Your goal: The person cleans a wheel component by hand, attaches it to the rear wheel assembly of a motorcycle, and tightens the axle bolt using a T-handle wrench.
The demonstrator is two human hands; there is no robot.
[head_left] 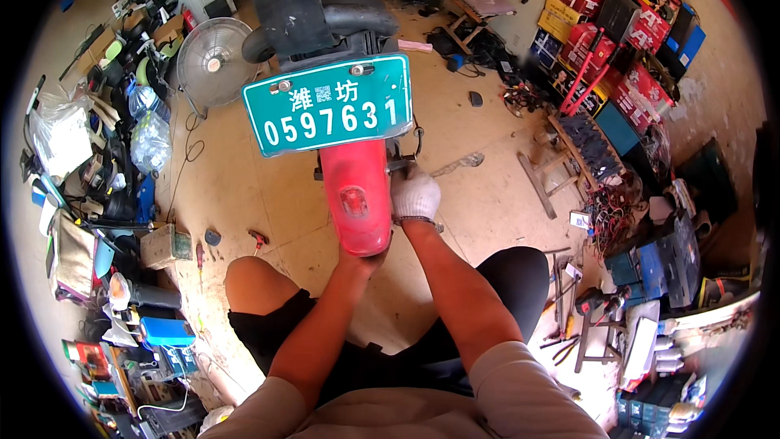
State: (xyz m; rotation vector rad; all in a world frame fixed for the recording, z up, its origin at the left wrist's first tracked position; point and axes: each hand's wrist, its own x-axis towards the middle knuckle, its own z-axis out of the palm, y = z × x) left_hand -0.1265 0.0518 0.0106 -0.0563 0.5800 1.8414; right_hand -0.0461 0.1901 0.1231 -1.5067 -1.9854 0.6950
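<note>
In front of me is the rear of a two-wheeler with a red rear mudguard (pixel 354 203), its lower end toward me. A green licence plate (pixel 329 106) with white characters is bolted above it, below a dark seat and rack part (pixel 294 8). My left hand (pixel 372 262) is under the mudguard's lower end; its fingers are hidden. Against the mudguard's right side is my right hand (pixel 416 197) in a whitish work glove. Its fingers curl near a dark metal bracket (pixel 398 166); what they grip is hidden.
At the left a round floor fan (pixel 214 63) stands beside piled parts and bags. Stacked red boxes (pixel 626 106) and a low wooden bench (pixel 581 150) line the right. Pliers (pixel 564 349), a cordless drill (pixel 587 301) and a red-handled tool (pixel 258 239) lie around me.
</note>
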